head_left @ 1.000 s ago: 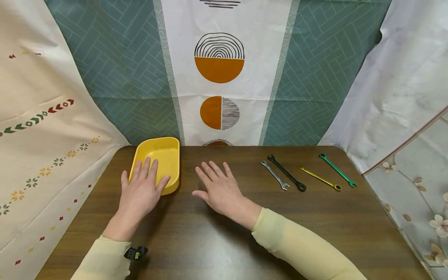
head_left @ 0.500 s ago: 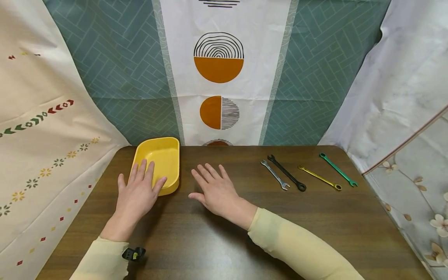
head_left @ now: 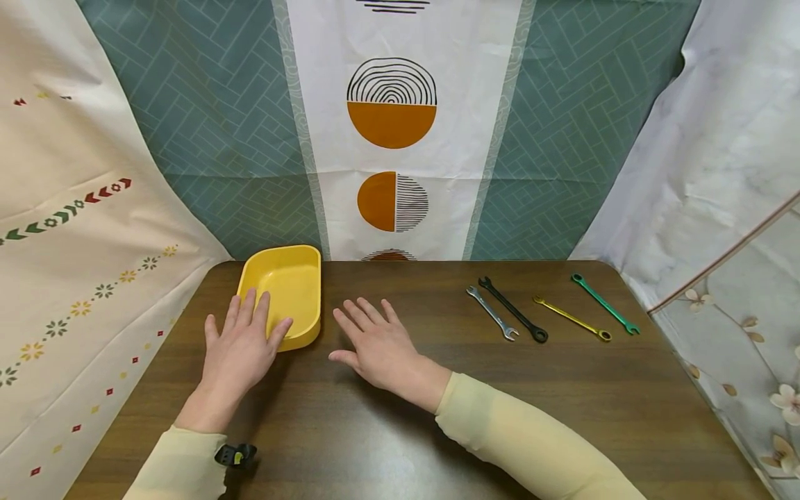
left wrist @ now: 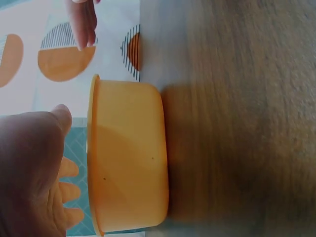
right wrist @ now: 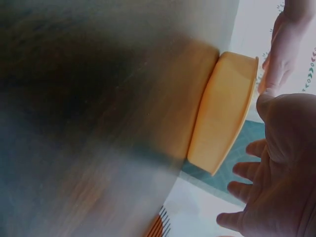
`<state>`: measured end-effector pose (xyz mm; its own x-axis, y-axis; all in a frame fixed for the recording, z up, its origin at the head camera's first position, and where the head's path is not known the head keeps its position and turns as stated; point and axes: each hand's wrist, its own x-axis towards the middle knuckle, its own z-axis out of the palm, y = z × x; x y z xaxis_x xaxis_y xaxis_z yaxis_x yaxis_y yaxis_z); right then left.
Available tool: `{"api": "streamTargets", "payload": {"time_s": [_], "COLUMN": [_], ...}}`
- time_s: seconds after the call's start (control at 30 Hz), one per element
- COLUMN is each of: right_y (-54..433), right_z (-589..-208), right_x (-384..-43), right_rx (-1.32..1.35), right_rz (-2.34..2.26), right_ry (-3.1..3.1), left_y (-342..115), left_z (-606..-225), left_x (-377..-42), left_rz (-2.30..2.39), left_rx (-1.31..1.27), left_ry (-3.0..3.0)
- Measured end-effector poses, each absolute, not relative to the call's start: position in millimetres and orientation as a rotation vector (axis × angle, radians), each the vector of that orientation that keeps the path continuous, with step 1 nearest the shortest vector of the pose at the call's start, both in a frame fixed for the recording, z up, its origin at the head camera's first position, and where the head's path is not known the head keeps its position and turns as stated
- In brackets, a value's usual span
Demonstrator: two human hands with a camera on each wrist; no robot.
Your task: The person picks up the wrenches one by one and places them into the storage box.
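Observation:
A yellow plastic tray point(head_left: 294, 278) stands at the back left of the table, with nothing visible inside it. Over its near left corner hovers my left hand point(head_left: 237, 351), fingers spread; the left wrist view shows a gap between that hand and the tray's rim point(left wrist: 94, 148). My right hand point(head_left: 384, 351) is held above the table, right of the tray, with straight fingers and nothing in them. Farther right lie a silver wrench point(head_left: 492, 312), a black wrench point(head_left: 512, 309), a yellow wrench point(head_left: 571, 318) and a green wrench point(head_left: 605, 303), apart from both hands.
The brown wooden table point(head_left: 375, 444) fills the lower view. A patterned curtain point(head_left: 400, 160) hangs along its back edge. Cloths also hang at the left point(head_left: 94, 229) and right point(head_left: 719, 208) sides. A black strap point(head_left: 235, 455) shows at the left wrist.
Both hands have drifted slightly left and toward the near side, fingers still extended. The tray and the wrenches have stayed where they were.

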<state>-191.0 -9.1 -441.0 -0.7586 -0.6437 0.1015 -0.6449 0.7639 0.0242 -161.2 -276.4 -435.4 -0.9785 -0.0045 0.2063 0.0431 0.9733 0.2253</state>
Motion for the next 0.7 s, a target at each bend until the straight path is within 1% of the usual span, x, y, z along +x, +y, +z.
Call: {"api": "streamTargets", "payload": {"time_s": [0.7], "right_y": [-28], "right_z": [-443], "right_x": [-192], "right_rx": [1.138], "right_rz": [-0.021], "right_ry": [-2.828], "left_y": [-294], "left_z": [-443], "left_x": [-163], "left_rz": [-0.363], "left_rx": [0.061], "left_ry": [-2.965]}}
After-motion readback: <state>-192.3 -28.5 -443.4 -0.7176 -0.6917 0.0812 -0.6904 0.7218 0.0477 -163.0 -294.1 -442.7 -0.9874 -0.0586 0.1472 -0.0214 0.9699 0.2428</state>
